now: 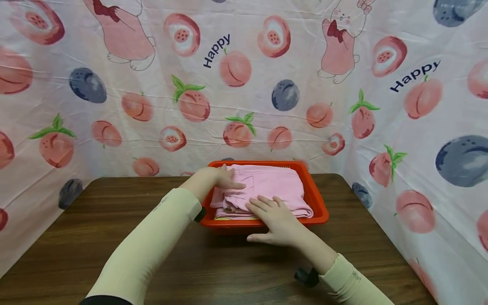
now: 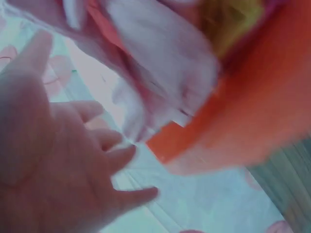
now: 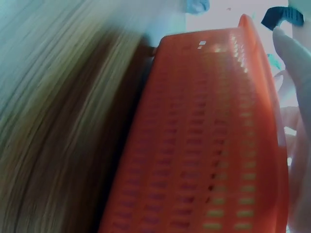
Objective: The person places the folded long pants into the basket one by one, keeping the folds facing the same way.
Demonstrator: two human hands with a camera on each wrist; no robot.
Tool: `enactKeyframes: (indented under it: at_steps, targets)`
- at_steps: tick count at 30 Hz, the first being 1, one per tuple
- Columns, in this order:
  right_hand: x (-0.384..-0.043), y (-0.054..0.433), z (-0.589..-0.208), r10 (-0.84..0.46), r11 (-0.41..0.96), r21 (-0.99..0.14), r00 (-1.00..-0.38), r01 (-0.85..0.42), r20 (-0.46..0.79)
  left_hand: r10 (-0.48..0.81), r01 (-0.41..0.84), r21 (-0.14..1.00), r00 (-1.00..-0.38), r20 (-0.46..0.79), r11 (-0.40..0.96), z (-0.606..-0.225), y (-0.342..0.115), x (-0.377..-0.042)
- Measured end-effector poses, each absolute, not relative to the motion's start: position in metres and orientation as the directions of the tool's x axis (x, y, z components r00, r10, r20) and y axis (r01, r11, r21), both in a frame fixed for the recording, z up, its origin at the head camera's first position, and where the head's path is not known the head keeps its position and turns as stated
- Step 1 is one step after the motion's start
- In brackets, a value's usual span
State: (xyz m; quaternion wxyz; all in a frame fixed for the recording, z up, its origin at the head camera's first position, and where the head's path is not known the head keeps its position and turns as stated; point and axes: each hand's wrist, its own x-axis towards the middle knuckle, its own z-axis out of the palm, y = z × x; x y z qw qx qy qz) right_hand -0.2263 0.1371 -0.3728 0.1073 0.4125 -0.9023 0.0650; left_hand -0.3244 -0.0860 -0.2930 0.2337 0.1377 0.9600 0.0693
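Note:
A folded pink garment [image 1: 272, 184] lies in an orange-red plastic basket [image 1: 319, 201] near the far side of the table. Over the garment's left part is my left hand [image 1: 223, 178]; the left wrist view shows its fingers spread, with the bunched pink cloth [image 2: 165, 58] beside them. My right hand [image 1: 280, 224] reaches across the basket's front rim, fingers spread, fingertips at the garment's near edge. Whether they press on it cannot be made out. Slotted basket wall [image 3: 194, 131] fills much of the right wrist view.
The basket stands on a dark wood-grain table [image 1: 133, 237]. Behind and to the right hangs a fruit-printed curtain [image 1: 244, 106]. Something yellow [image 2: 228, 24] shows beneath the pink cloth inside the basket.

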Motion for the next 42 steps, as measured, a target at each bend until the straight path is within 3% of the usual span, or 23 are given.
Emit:
enactKeyframes:
  at_steps: [7, 11, 17, 26, 35, 42]
  targets:
    - [-0.225, 0.130, -0.375, -0.735, 0.652, 0.008, -0.630, -0.758, 0.249, 0.237, 0.141, 0.215, -0.812, -0.534, 0.966, -0.300, -0.074, -0.319]
    - [-0.226, 0.131, -0.378, -0.753, 0.636, 0.059, -0.604, -0.769, 0.261, 0.245, 0.129, 0.254, -0.828, -0.504, 0.959, -0.305, -0.074, -0.322]
    - [-0.226, 0.133, -0.383, -0.779, 0.609, 0.115, -0.565, -0.784, 0.271, 0.318, 0.212, 0.276, -0.842, -0.436, 0.938, -0.313, -0.083, -0.327]
    - [-0.225, 0.135, -0.381, -0.782, 0.598, 0.100, -0.553, -0.795, 0.286, 0.300, 0.227, 0.207, -0.834, -0.463, 0.951, -0.313, -0.080, -0.330]
    - [-0.224, 0.136, -0.378, -0.783, 0.592, 0.076, -0.551, -0.802, 0.287, 0.285, 0.193, 0.233, -0.831, -0.478, 0.953, -0.313, -0.079, -0.330]
    - [-0.226, 0.140, -0.378, -0.771, 0.614, 0.056, -0.583, -0.787, 0.255, 0.341, 0.262, 0.232, -0.830, -0.442, 0.937, -0.313, -0.086, -0.333]
